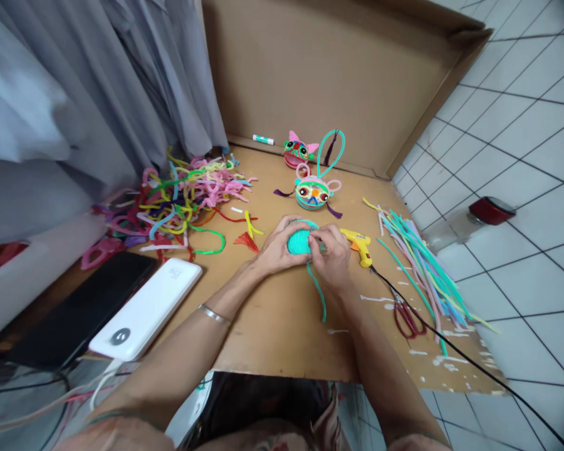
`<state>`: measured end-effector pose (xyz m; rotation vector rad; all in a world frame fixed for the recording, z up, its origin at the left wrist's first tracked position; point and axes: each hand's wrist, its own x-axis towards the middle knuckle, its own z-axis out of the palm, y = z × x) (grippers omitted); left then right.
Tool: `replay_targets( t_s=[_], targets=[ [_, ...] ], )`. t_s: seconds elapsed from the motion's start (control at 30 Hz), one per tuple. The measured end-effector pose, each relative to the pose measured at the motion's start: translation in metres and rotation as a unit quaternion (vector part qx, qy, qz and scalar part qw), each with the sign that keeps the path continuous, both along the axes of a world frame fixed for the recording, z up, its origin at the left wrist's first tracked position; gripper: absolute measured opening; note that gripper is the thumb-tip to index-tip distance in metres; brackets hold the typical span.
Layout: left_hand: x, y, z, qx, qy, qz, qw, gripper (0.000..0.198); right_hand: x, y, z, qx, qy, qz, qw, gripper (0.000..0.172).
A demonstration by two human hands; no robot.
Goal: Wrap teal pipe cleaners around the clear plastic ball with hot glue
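My left hand (277, 246) wraps round the side of a turquoise disc of coiled pipe cleaner (299, 242), holding it above the table. On the disc's right side, the fingers of my right hand (331, 254) are pinched together at the turquoise pipe cleaner; the fingertips partly cover that spot. A loose turquoise tail (318, 294) hangs down from the disc between my hands. Just beyond my right hand lies a yellow glue gun (361, 246). Farther back stands a finished-looking turquoise animal-face ornament (313, 193) with pink loop ears and purple tassels.
Tangled pipe cleaners (178, 194) heap at the left, straight ones (423, 269) at the right. Red-handled scissors (408, 319) lie near the glue gun's black cord (432, 329). A white power bank (145, 310), a glue stick (263, 139) and a red-mouthed ornament (297, 152) are also there.
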<state>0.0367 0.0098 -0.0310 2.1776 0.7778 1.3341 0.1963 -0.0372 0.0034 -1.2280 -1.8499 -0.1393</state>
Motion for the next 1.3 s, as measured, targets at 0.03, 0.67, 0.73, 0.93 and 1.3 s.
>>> replay_targets(
  t_s=[0.03, 0.67, 0.73, 0.93, 1.3],
  targets=[
    [0.0, 0.0, 0.001, -0.001, 0.0, 0.0, 1.0, 0.057, 0.0, 0.0, 0.0, -0.004, 0.001, 0.0, 1.0, 0.016],
    [0.0, 0.001, 0.0, -0.02, 0.012, 0.013, 1.0, 0.058, -0.002, 0.0, 0.005, -0.059, 0.043, 0.016, 0.997, 0.02],
    [0.0, 0.001, 0.0, -0.022, 0.012, 0.013, 1.0, 0.058, -0.002, 0.001, 0.005, -0.061, 0.048, 0.016, 0.997, 0.021],
    [-0.003, 0.001, 0.002, -0.04, 0.009, 0.012, 0.999, 0.056, -0.003, 0.0, 0.003, -0.055, 0.051, 0.029, 0.997, 0.027],
    [-0.019, 0.014, 0.004, -0.175, -0.072, 0.092, 0.978, 0.057, 0.056, 0.024, -0.008, -0.072, 0.058, -0.28, 0.955, 0.037]
  ],
)
